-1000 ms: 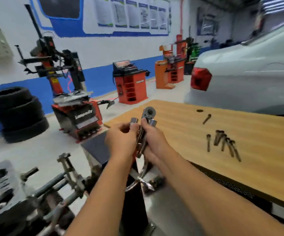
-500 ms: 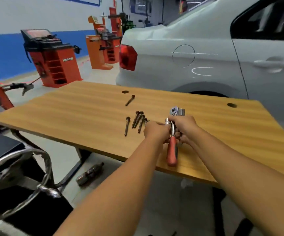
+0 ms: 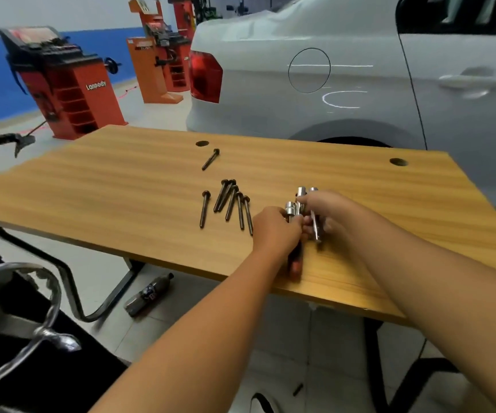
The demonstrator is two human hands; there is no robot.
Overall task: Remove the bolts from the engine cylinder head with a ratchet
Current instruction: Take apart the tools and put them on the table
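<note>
Over the table [image 3: 121, 180], both hands [image 3: 276, 228] [image 3: 327, 213] grip the ratchet [image 3: 315, 216], its handle mostly hidden.

The left hand [image 3: 275, 229] hides most of the ratchet [image 3: 295, 263].

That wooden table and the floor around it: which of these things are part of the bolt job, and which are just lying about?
Part of the job:
- ratchet, held in both the left hand and the right hand
- bolts on the table

Just there:
- car
- red machine
- bottle on the floor
</note>
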